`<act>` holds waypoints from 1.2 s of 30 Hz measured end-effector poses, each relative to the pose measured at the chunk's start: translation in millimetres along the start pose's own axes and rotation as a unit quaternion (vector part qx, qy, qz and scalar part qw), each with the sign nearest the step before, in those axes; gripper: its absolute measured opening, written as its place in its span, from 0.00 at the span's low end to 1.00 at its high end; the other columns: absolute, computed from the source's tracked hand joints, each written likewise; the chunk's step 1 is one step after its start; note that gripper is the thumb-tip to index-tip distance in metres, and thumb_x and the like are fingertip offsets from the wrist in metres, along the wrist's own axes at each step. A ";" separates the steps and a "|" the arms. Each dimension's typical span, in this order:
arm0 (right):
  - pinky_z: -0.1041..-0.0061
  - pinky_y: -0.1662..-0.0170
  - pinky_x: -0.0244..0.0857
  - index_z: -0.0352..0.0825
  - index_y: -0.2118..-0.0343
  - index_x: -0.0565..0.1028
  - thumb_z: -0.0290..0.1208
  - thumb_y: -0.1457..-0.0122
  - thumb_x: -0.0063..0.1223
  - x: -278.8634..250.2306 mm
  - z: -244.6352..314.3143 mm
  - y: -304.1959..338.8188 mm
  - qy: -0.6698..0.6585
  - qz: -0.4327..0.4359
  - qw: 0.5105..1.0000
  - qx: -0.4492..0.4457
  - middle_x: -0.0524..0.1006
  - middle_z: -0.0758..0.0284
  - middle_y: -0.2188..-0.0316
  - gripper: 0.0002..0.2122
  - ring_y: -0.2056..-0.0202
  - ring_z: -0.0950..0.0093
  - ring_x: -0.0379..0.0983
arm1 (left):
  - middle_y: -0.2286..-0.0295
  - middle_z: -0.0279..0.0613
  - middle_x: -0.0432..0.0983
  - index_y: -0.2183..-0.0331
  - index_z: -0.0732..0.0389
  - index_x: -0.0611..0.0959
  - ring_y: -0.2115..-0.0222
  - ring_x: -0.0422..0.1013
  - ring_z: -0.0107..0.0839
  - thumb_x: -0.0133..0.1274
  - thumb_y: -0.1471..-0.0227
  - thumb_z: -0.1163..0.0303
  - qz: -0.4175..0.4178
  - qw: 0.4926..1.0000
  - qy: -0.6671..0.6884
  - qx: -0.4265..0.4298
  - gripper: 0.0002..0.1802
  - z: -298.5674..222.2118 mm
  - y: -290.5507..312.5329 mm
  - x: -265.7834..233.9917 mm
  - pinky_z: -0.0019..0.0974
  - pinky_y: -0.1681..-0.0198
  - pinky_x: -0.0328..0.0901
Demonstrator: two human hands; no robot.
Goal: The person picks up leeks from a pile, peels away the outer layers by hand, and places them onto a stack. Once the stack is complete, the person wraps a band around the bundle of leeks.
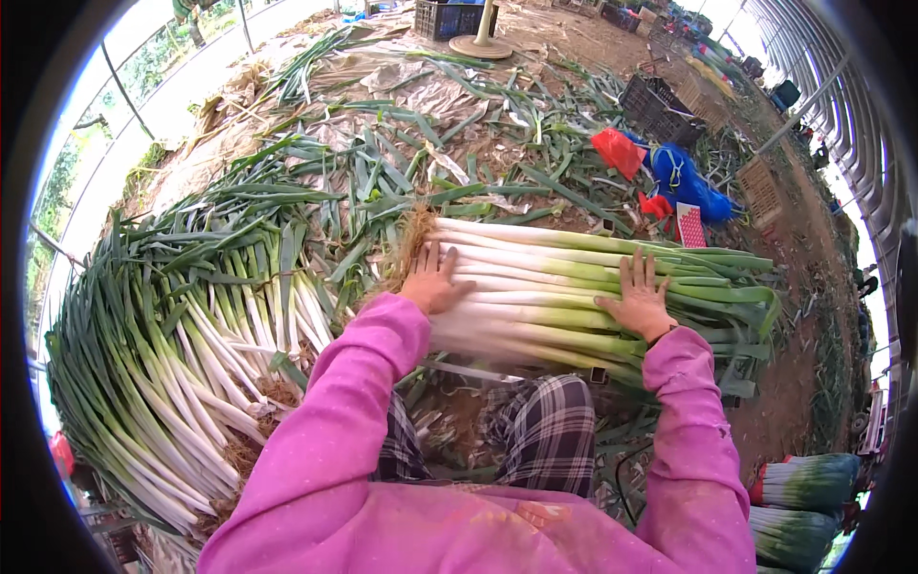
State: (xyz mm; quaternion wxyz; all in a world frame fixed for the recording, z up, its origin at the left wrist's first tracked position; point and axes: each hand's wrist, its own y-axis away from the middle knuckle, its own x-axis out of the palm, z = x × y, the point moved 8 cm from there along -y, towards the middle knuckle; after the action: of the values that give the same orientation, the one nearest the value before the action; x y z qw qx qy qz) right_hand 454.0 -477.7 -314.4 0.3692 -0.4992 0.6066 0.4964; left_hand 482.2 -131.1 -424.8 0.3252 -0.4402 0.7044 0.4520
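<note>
A row of leeks (pixel 535 277) lies side by side in front of me, white root ends to the left and green leaves to the right. My left hand (pixel 435 282) rests on the white stalks near the roots, its fingers spread. Over the pale green part, my right hand (pixel 639 297) lies with fingers apart, a dark band at its wrist. Small dark pieces show at the near and far edges of the row, close to my right hand; what they belong to is hidden under the leeks.
A big heap of loose leeks (pixel 182 354) covers the left side. Leaf trimmings (pixel 382 172) litter the ground beyond. Blue netting (pixel 684 177) and a red bag (pixel 619 153) lie at the far right, near a black crate (pixel 660 110). Bundled leeks (pixel 808 481) stand at the lower right.
</note>
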 end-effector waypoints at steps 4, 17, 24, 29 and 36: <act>0.37 0.40 0.23 0.36 0.35 0.41 0.65 0.48 0.39 4.7 4.6 5.2 0.014 0.008 1.000 0.010 0.30 0.58 0.34 0.46 0.34 0.55 0.19 | 0.37 0.49 0.26 0.36 0.49 0.42 0.36 0.25 0.46 0.35 0.50 0.32 -0.026 1.000 -0.012 -0.009 0.49 1.6 1.6 2.9 0.46 0.35 0.30; 0.37 0.40 0.28 0.42 0.35 0.47 0.57 0.49 0.51 12.3 -13.6 98.5 0.023 -0.019 0.999 -0.023 0.39 0.55 0.34 0.43 0.34 0.55 0.29 | 0.37 0.51 0.33 0.38 0.52 0.53 0.36 0.33 0.49 0.37 0.47 0.37 -0.165 0.985 0.029 -0.044 0.43 5.4 19.7 9.4 0.47 0.36 0.31; 0.32 0.43 0.33 0.51 0.39 0.56 0.51 0.48 0.54 37.0 -37.2 110.4 -0.007 -0.191 0.981 0.026 0.41 0.60 0.34 0.34 0.34 0.53 0.32 | 0.37 0.50 0.34 0.39 0.46 0.59 0.37 0.37 0.53 0.40 0.48 0.38 -0.191 0.979 0.065 -0.034 0.39 12.9 9.2 13.2 0.50 0.36 0.34; 0.33 0.44 0.33 0.49 0.38 0.54 0.50 0.50 0.55 40.5 -40.8 113.1 -0.030 -0.233 0.972 0.033 0.40 0.59 0.34 0.36 0.34 0.53 0.33 | 0.37 0.52 0.36 0.39 0.49 0.58 0.37 0.36 0.51 0.40 0.47 0.40 -0.171 0.983 0.056 -0.023 0.39 -2.5 5.0 9.5 0.46 0.36 0.35; 0.42 0.42 0.42 0.41 0.41 0.56 0.49 0.47 0.53 37.3 -29.3 177.9 -0.170 -0.370 0.912 0.048 0.50 0.57 0.37 0.33 0.36 0.53 0.41 | 0.38 0.55 0.42 0.40 0.53 0.60 0.37 0.38 0.52 0.45 0.48 0.43 -0.130 0.990 -0.019 -0.042 0.39 -13.1 56.6 -10.3 0.46 0.36 0.38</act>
State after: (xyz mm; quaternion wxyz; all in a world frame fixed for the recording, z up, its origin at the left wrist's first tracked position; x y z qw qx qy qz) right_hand 273.9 -513.5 -301.2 0.6476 -0.5775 0.3293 0.3723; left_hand 433.9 -128.3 -391.2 0.3755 -0.5325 0.6154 0.4435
